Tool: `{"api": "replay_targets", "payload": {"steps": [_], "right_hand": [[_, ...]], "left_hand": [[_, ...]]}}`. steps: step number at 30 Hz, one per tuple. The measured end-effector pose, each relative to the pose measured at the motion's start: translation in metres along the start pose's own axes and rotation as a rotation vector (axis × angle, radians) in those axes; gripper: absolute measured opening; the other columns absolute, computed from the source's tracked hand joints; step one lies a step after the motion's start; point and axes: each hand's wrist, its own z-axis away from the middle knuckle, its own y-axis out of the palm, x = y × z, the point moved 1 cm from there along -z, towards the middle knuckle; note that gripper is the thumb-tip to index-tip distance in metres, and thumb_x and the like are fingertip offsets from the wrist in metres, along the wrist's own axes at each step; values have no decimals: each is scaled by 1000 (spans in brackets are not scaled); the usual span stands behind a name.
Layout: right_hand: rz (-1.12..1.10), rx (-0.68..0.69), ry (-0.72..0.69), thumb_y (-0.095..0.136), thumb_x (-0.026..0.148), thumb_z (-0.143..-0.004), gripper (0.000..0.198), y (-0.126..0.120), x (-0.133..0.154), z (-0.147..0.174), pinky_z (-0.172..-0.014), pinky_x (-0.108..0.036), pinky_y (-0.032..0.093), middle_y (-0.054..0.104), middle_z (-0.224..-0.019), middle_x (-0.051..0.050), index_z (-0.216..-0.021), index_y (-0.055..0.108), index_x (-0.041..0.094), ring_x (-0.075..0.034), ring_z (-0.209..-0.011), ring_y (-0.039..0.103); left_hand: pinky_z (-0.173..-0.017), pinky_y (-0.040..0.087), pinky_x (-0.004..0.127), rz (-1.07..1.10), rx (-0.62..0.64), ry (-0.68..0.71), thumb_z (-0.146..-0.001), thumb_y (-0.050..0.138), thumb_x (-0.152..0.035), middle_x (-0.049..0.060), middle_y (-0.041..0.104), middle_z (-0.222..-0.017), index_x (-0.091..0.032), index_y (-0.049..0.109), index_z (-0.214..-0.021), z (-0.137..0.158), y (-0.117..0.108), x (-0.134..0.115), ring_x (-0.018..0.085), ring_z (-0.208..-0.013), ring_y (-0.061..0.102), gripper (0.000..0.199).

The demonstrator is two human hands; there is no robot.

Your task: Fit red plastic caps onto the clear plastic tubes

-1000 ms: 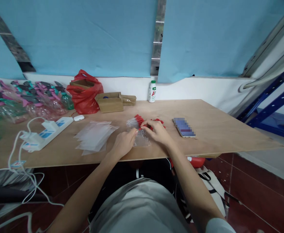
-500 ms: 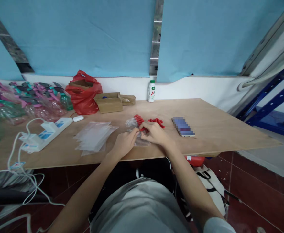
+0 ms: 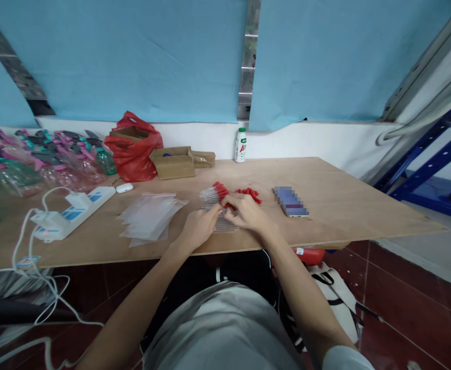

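1. Flat, light-brown wooden worktop (image 3: 337, 203): it carries everything; I count clock directions from the place where the fingertips come together.
2. Spread stack of clear, flat plastic bags (image 3: 152, 218), at 9 o'clock: probably soft, very light and slippery, so one edge is the good place to pinch.
3. Right hand (image 3: 244, 210), at 3 o'clock, and left hand (image 3: 200, 225), at 8 o'clock: their fingers are bent inwards, tips nearly meeting. A little red shows under the right fingers, but whether either hand has closed on something, I cannot tell.
4. Bundle of thin, silvery rods with red ends (image 3: 220, 189), at 11 o'clock: light, I suppose, and liable to roll; better held by the thicker red ends.
5. Row of thin, pale, shiny bare rods (image 3: 224, 225), at 6 o'clock: likely stiff and smooth; take one near its end.
6. Small heap of short red pieces (image 3: 253, 195), at 2 o'clock: likely light, easy to pinch around the middle.
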Motion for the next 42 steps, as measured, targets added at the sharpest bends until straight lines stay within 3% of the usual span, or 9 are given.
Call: {"api": "replay_targets", "payload": {"steps": [8,17,22,27,42], "right_hand": [[-54,4,-26,62,17,-95,11,-5,-3,0,-86,-31,47,71,-102,-6,-104,69,21,-21,-90,65],[-58,57,55,65,15,-94,17,-6,-1,0,-86,-28,47,76,-100,-4,-109,71,21,-20,-87,68],[-49,61,95,66,15,-94,15,-5,0,-1,-81,-28,45,77,-96,-4,-106,73,20,-18,-78,66],[-31,88,43,64,17,-95,8,-4,0,-2,-76,-27,41,71,-86,-2,-96,72,19,-17,-73,60],[89,85,-14,53,12,-91,15,-5,9,-3,-72,-30,32,58,-79,-1,-82,55,23,-19,-72,48]], "left_hand": [[-72,45,31,20,-97,-51,-117,28,-43,7,82,-96,-24,69,-121,2,1,7,25,-86,77,46],[-77,47,31,158,-175,-15,-114,45,-40,2,82,-110,-26,68,-116,4,3,7,22,-98,76,27],[-78,48,30,179,-158,-7,-114,45,-38,3,81,-111,-25,66,-117,3,4,8,22,-99,76,25],[-75,48,30,132,-107,-10,-115,41,-39,4,81,-102,-25,64,-119,2,5,8,23,-92,77,27],[-75,49,32,96,-39,0,-116,33,-38,9,81,-98,-23,69,-118,1,-2,2,26,-86,77,39]]}}
